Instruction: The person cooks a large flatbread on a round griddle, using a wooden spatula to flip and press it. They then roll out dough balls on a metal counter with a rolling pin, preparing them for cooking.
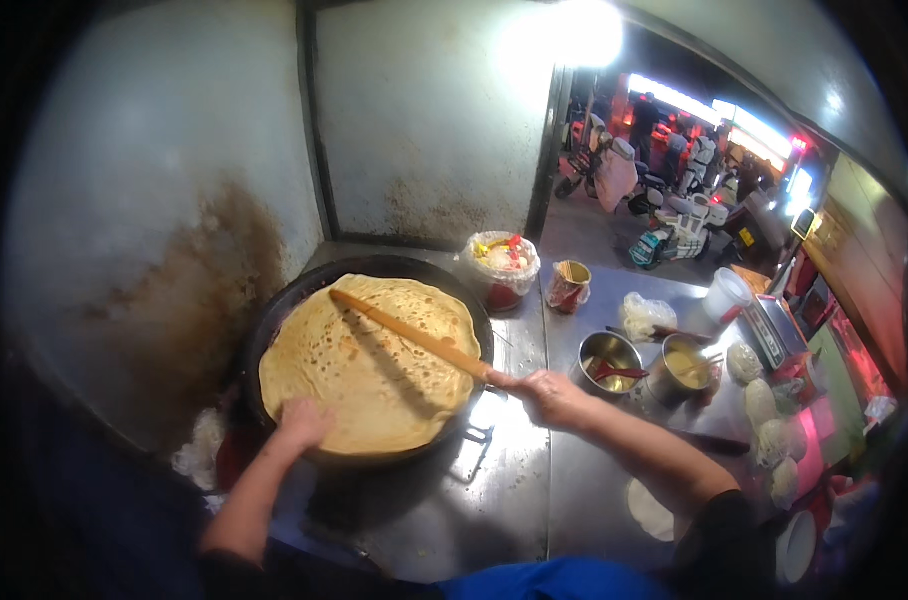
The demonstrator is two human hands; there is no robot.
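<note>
A large round flatbread (364,405), browned in spots, covers most of a wide dark pan (484,321) on the left. My right hand (547,399) grips the handle end of a long flat wooden spatula (416,339). Its blade reaches across the flatbread toward the far left edge and casts a shadow on it. At the near left edge of the bread rests my left hand (304,424), touching the dough. The fingertips of that hand are blurred, so I cannot tell whether they pinch the edge.
Right of the pan stand a bag-lined tub (502,289), a can of sticks (568,285) and metal pots (610,360), (679,367). A knife (713,442) lies near a pale dough round (650,510). Bagged dough portions (761,405) line the right edge beside a scale (776,330).
</note>
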